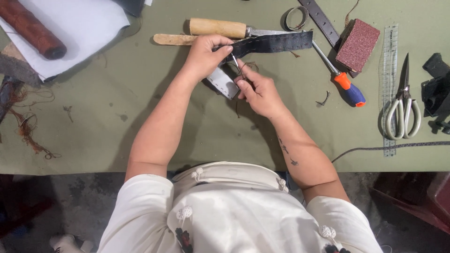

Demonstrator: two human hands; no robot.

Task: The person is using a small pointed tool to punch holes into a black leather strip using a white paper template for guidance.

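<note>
My left hand [205, 55] grips the near end of a black leather strap [272, 43] that stretches to the right over the green table. My right hand [258, 91] pinches a thin metal needle [236, 63] whose tip points up at the strap by my left fingers. Under both hands lies a grey strip with a row of stitch holes [224, 82], partly hidden by my fingers. A dark thread trails near the needle.
A wooden-handled knife [220, 27] and a flat wooden stick [173, 39] lie behind my left hand. A screwdriver with an orange and blue handle [349, 89], a sanding block [357, 44], a clear ruler [389, 84] and scissors [402, 107] lie to the right. White paper [70, 28] sits far left.
</note>
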